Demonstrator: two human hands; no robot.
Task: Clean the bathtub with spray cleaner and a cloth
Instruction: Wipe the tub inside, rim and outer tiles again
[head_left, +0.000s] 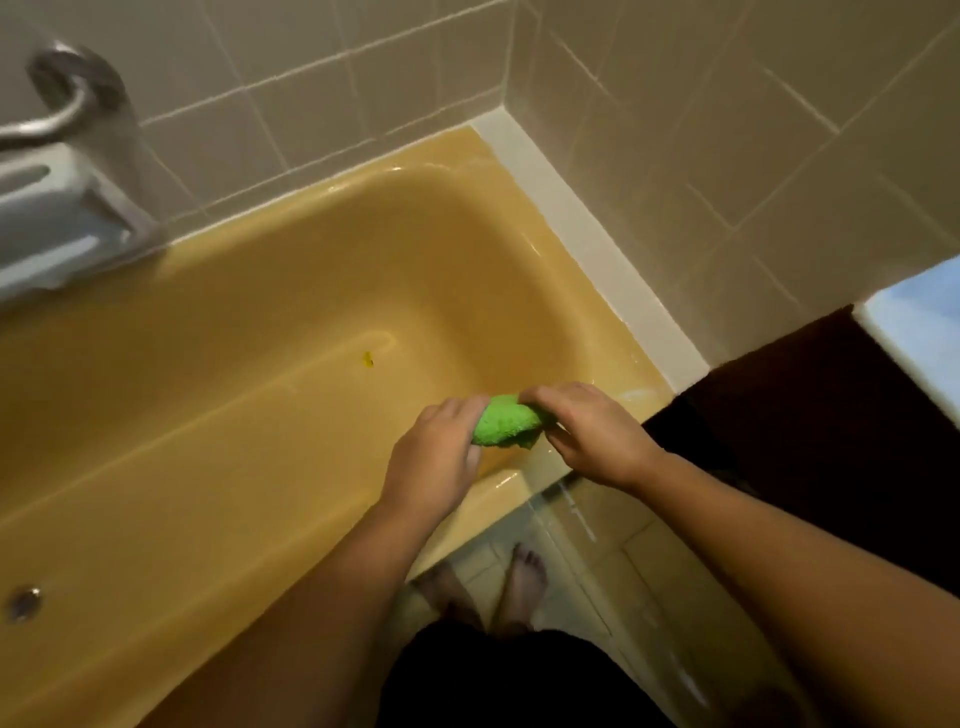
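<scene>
Bare feet (524, 577) stand on the tiled floor just beside the bathtub (260, 415). Above its near rim, the left hand (441, 457) and right hand (587, 431) each close a grip round one end of the green cloth (506, 423), bunching it, probably to wring or fold it for wiping. Farther in, a small yellow speck (368, 358) lies on the bathtub's floor. A chrome fitting (72, 98) sits above its far rim.

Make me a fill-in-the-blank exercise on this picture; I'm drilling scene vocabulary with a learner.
1. The left hand and right hand together grip a ____ cloth.
2. The bathtub has its drain at the picture's lower ____ edge.
3. The person's feet are ____.
Missing words: green; left; bare.
</scene>
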